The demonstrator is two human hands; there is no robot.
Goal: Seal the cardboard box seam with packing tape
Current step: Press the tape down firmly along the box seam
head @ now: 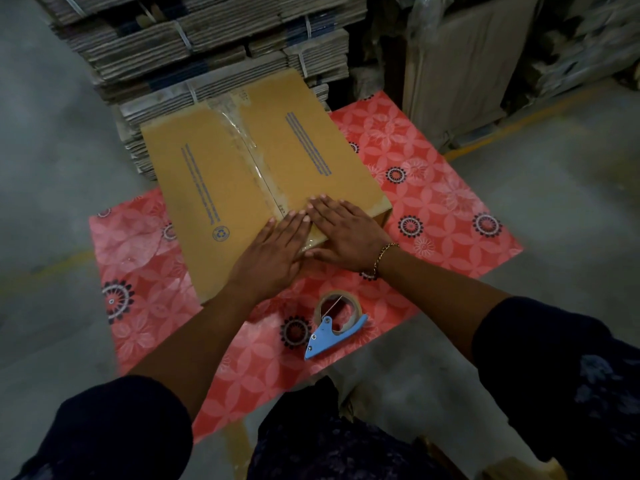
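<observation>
Brown cardboard fills the middle of the frame: the box (256, 181) lies on a red flowered mat (433, 202) on the floor, with stacks of flat cartons (207, 39) behind it at the top. Clear tape (254, 157) already runs along the seam from the far end to the near edge, with some wrinkles in the upper part.

The step now, I judge, is pressing the tape end down at the near edge of the box. The left hand (273, 251) lies flat, fingers straight and together, palm on the box top just left of the seam. The right hand (343, 230) is also flat and spread, its fingertips almost touching those of the left hand, and its thumb goes over the box edge. Both hands are open and hold nothing. Both forearms reach forward from the lower corners of the frame.

The tape dispenser (337, 322), blue with its roll, rests on the mat near the bottom centre, apart from the box. The next move probably needs a firm rub along the seam to smooth the wrinkles.
</observation>
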